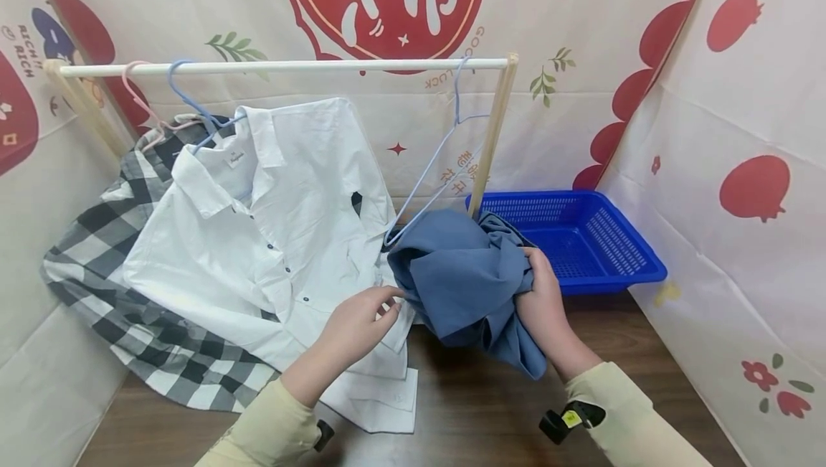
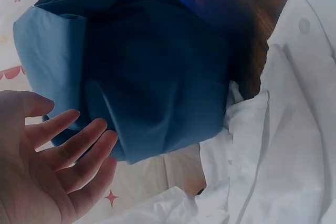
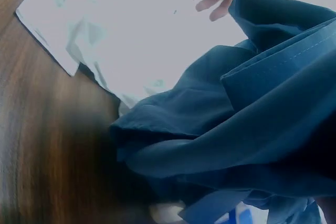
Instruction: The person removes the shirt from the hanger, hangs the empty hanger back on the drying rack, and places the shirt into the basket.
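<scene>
A bunched blue garment is held up over the table by my right hand, which grips its right side. In the right wrist view the folds of the blue garment hide most of that hand. My left hand is at the garment's left edge, its fingers loosely bent with nothing between them. The left wrist view shows the left hand with fingers spread beside the blue cloth. Just behind the garment, a bare light-blue hanger hangs from the rail's right end.
A white rail on wooden posts spans the back. From it hang a white shirt and a black-and-white checked shirt on the left. Behind the right hand a blue plastic basket stands on the wooden table.
</scene>
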The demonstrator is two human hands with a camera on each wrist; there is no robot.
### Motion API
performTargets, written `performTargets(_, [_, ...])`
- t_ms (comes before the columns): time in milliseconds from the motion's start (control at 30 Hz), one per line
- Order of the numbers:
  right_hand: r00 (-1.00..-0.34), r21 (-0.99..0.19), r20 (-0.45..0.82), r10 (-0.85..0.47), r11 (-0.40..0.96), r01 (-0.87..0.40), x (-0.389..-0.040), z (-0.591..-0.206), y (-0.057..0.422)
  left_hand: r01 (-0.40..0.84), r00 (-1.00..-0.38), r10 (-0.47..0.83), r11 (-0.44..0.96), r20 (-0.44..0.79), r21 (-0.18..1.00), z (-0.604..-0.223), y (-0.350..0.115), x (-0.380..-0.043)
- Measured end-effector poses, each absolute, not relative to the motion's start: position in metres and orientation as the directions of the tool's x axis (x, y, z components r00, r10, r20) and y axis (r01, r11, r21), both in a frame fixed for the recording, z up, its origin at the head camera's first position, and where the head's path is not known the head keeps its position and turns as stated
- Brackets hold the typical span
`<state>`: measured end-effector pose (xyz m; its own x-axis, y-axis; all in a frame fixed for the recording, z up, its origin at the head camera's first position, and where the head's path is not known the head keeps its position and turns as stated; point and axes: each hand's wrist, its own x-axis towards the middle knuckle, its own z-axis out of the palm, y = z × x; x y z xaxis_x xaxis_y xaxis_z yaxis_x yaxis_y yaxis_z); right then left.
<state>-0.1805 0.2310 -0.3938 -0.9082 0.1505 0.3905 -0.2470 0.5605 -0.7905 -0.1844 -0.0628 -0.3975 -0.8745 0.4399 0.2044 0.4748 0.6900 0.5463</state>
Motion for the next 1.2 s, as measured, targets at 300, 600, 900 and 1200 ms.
performTargets(300, [-0.892, -0.786, 0.417, 0.172, 0.562, -0.259, -0.168, -0.378, 0.248, 0.476, -0.872, 0.459, 0.705, 0.173, 0.527, -0.400, -0.059, -0.186])
performTargets(600, [-0.877, -0.756, 0.441, 0.194, 0.607, -0.246, -0.159, -0.352, 0.257, 0.505, -0.854, 0.486, 0.691, 0.185, 0.518, -0.394, -0.052, -0.188])
performTargets(900, [-0.848, -0.774, 0.446, 0.286, 0.598, -0.205, -0.156, -0.323, 0.266, 0.523, -0.844, 0.497, 0.676, 0.204, 0.519, -0.387, -0.042, -0.192])
performTargets(1200, [-0.805, -0.820, 0.473, 0.357, 0.512, -0.255, -0.161, -0.299, 0.280, 0.538, -0.833, 0.514, 0.666, 0.204, 0.516, -0.380, -0.032, -0.197])
